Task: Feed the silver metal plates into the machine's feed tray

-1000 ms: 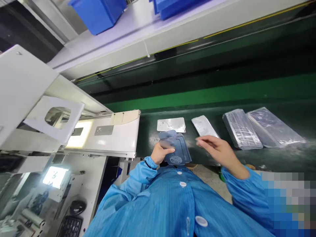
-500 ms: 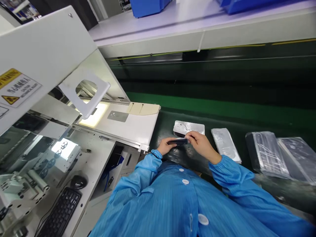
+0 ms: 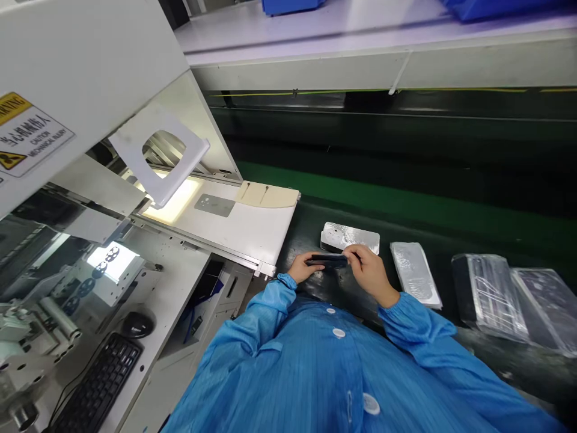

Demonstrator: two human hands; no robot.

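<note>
Our right hand [image 3: 370, 278] has swung in to pinch the dark panels [image 3: 330, 261], held between it and our left hand [image 3: 301, 269], which pinches the opposite end. Uneven pressure could let some slip onto the tabletop [image 3: 308, 231].

Glowing panel [image 3: 184, 197] brightest; glare on plastic-wrapped bundle [image 3: 496, 297]; frame edges stretched.

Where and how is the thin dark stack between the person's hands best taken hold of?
Probably by its two opposite ends, the left hand coming from the left and the right hand from the right. The thin dark stack is flat and seen nearly edge-on, so its ends offer narrow edges to pinch between thumb and fingers.
</note>
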